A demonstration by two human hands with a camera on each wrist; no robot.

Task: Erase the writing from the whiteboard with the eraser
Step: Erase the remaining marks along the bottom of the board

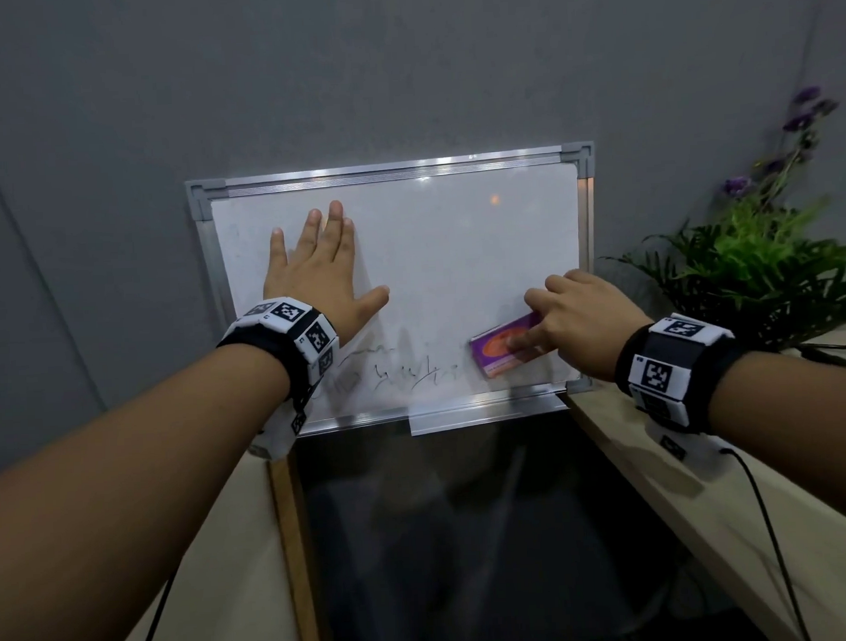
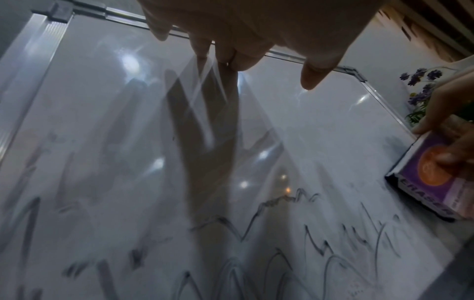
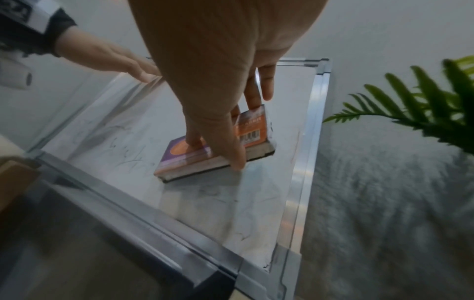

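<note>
It looks like an office or meeting room. A framed whiteboard point(image 1: 409, 253) leans against a grey felt-like wall point(image 1: 307, 75) at the frame's centre. A potted fern with purple flowers point(image 1: 764, 260) stands on a pale wooden counter point(image 1: 705, 502) at right.

I see the whiteboard point(image 1: 457, 252), silver-framed with grey corner pieces, propped upright against the grey wall. Smeared black writing point(image 1: 403, 369) remains along its lower part, left of the eraser point(image 1: 496, 349). That purple-and-orange block lies flat on the board, tilted, near the lower right corner.
</note>
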